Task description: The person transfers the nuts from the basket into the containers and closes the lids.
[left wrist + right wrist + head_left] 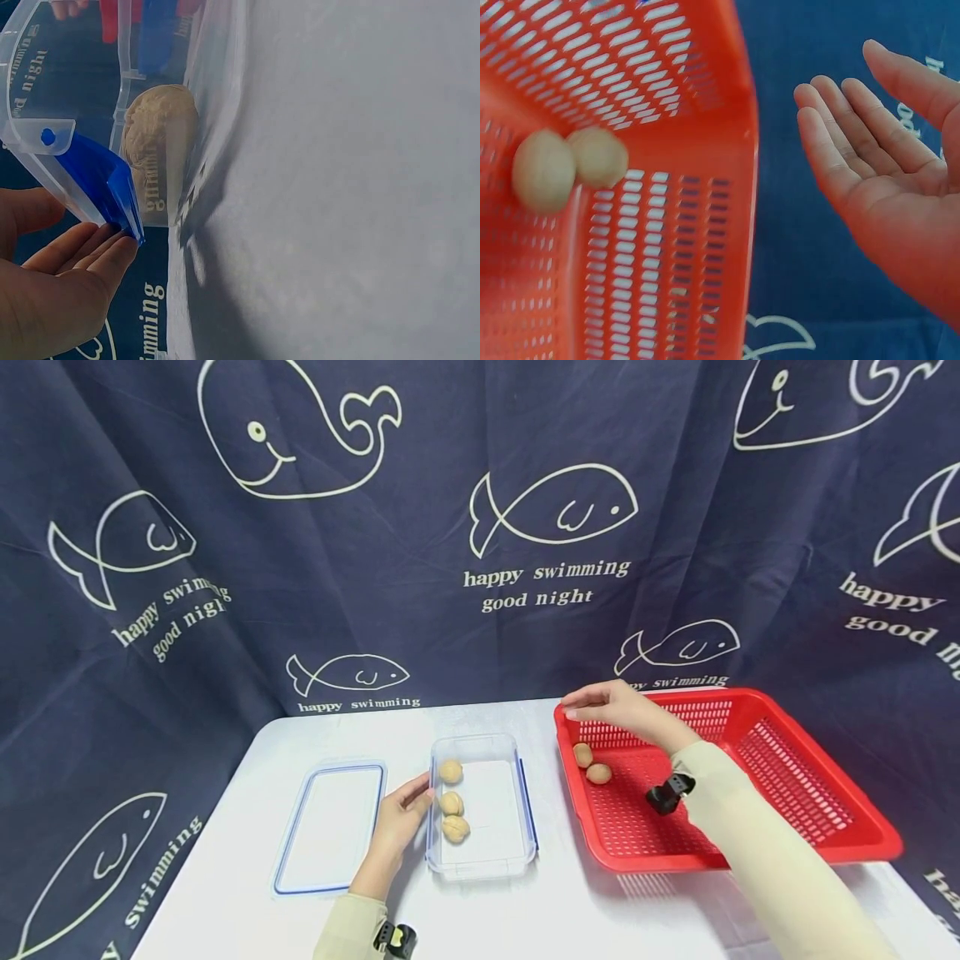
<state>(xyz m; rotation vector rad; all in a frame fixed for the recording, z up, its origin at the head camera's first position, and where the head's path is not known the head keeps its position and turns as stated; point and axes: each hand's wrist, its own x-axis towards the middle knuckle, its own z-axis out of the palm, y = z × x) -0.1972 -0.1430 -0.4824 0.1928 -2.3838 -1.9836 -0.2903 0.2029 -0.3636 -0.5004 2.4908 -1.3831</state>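
Note:
A clear plastic food box [486, 865] stands in the middle with three walnuts [454, 829] along its left side. My left hand [397, 827] rests against that side. In the left wrist view its fingertips [120, 251] touch the box's blue latch [105, 184], with the thumb apart from them. A walnut [159, 131] shows through the box wall. My right hand [626, 708] is above the far left corner of a red basket [592, 835]. The right wrist view shows this hand [885, 165] with fingers extended, holding nothing. Two walnuts [544, 171] lie in the basket's corner.
Left of the box, a clear lid [330, 827] with a blue seal lies flat on the white table [225, 860]. Behind the table hangs a dark blue curtain [435, 610] printed with fish and whales. The basket's raised rim [780, 718] surrounds its interior.

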